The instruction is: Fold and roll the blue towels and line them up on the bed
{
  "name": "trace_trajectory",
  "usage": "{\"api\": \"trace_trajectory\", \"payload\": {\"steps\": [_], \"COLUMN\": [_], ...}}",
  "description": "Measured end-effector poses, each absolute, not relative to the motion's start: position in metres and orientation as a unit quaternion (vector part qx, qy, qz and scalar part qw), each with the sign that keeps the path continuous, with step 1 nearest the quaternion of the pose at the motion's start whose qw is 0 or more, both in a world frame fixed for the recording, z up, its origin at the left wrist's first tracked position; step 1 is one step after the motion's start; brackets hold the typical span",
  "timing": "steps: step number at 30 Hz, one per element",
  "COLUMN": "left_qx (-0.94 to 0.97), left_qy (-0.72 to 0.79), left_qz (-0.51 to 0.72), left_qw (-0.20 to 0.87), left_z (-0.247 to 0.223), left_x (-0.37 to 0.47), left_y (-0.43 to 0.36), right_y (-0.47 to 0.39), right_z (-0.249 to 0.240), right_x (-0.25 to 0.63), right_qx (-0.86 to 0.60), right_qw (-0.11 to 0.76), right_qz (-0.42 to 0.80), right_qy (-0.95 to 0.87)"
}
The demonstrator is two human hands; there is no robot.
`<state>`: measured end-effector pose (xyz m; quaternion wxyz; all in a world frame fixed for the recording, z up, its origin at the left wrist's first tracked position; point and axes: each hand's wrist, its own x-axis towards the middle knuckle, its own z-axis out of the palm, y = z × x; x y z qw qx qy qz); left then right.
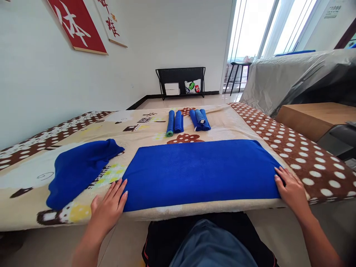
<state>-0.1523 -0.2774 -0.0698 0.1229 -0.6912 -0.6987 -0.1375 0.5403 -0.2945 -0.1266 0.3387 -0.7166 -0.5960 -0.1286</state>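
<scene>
A blue towel lies spread flat near the front edge of the patterned blanket. My left hand rests at its left edge, fingers stretched out, fingertips touching the towel's side. At the right edge, my right hand lies with spread fingers on the towel's corner. Neither hand grips anything. A second blue towel lies crumpled to the left. Beyond the flat towel are rolled blue towels: one group at the middle and another just right of it, with one roll on top.
A brown dotted border runs along the blanket's right side. Further right stand a cardboard box and a plastic-covered piece of furniture. A black rack stands by the far wall, and a black stool near the window.
</scene>
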Motion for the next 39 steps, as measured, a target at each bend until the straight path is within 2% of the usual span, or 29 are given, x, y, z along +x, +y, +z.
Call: {"api": "trace_trajectory", "payload": {"steps": [3, 8, 12, 17, 19, 21, 23, 26, 29, 33, 39], "left_qx": [-0.705, -0.864, -0.864, -0.841, -0.837, -0.830, -0.821, -0.796, -0.766, -0.745, -0.747], "left_qy": [-0.684, -0.491, -0.483, -0.521, -0.528, -0.535, -0.547, -0.572, -0.602, -0.625, -0.623], "left_qz": [-0.138, -0.074, -0.037, -0.055, -0.068, -0.084, -0.113, -0.170, -0.205, -0.205, -0.196], "left_qw": [0.127, -0.088, -0.136, -0.134, -0.131, -0.129, -0.121, -0.100, -0.092, -0.110, -0.124], "left_z": [-0.041, 0.002, -0.005, -0.028, -0.032, -0.032, -0.028, -0.018, -0.011, -0.014, -0.028], "left_x": [-0.106, 0.035, 0.115, 0.132, 0.127, 0.124, 0.125, 0.131, 0.140, 0.152, 0.165], "left_y": [-0.260, -0.191, -0.125, -0.083, -0.078, -0.074, -0.069, -0.059, -0.048, -0.037, -0.036], "right_y": [-0.297, -0.293, -0.296, -0.338, -0.358, -0.374, -0.381, -0.379, -0.374, -0.377, -0.374], "right_z": [-0.113, -0.082, -0.066, -0.077, -0.088, -0.097, -0.103, -0.102, -0.093, -0.084, -0.081], "right_x": [0.503, 0.394, 0.315, 0.278, 0.282, 0.291, 0.301, 0.307, 0.301, 0.281, 0.250], "right_qx": [-0.688, -0.574, -0.505, -0.479, -0.447, -0.400, -0.400, -0.452, -0.401, -0.345, -0.357], "right_qw": [0.348, 0.289, 0.252, 0.248, 0.263, 0.296, 0.356, 0.459, 0.523, 0.541, 0.568], "right_qz": [-0.143, -0.057, -0.025, -0.010, 0.056, 0.178, 0.336, 0.566, 0.701, 0.752, 0.740], "right_qy": [-0.620, -0.764, -0.825, -0.842, -0.853, -0.849, -0.774, -0.514, -0.272, -0.149, -0.051]}}
